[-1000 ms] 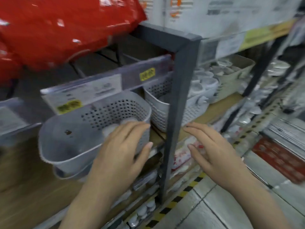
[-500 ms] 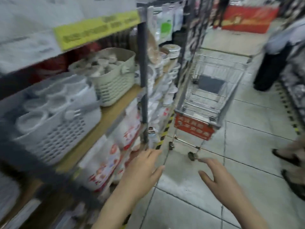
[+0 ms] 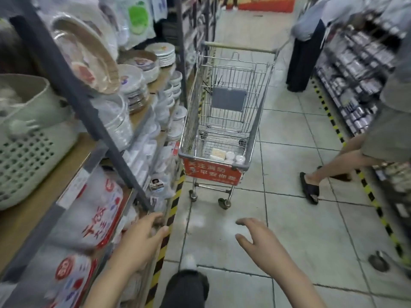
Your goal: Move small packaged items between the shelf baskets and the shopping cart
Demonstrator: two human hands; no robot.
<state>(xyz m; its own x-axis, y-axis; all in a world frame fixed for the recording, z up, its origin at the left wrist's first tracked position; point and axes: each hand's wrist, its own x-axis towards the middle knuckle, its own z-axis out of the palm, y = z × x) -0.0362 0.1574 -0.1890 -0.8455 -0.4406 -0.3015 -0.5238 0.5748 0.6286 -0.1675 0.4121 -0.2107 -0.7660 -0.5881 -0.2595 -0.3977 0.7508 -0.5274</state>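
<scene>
Left hand: the left hand (image 3: 142, 238) is low in the view beside the shelf's lower edge, fingers loosely extended, holding nothing.
Right hand: the right hand (image 3: 260, 237) hangs over the tiled floor (image 3: 289, 218), fingers spread and relaxed, empty.
Shopping cart: a metal wire shopping cart (image 3: 224, 121) stands in the aisle ahead of both hands, well apart from them, with a red sign (image 3: 212, 172) on its near end.
Packaged items: a few small pale packaged items (image 3: 226, 154) lie on the cart's floor at the near end, one flat block and two round tubs side by side.
Shelf basket: a pale green perforated shelf basket (image 3: 24, 152) sits on the wooden shelf (image 3: 44, 192) at far left; its contents are blurred.
Shelf goods: stacked plates (image 3: 161, 53) and bowls fill the shelf further along; red-and-white bags (image 3: 97, 212) lie on the level below.
Floor edge: a yellow-and-black hazard stripe (image 3: 171, 210) runs along the shelf's foot.
Others: a person's bare leg in a dark sandal (image 3: 309, 187) steps in at right; another person in dark trousers (image 3: 304, 56) stands past the cart.
Wearer: a dark-trousered knee (image 3: 186, 285) shows between the hands.
</scene>
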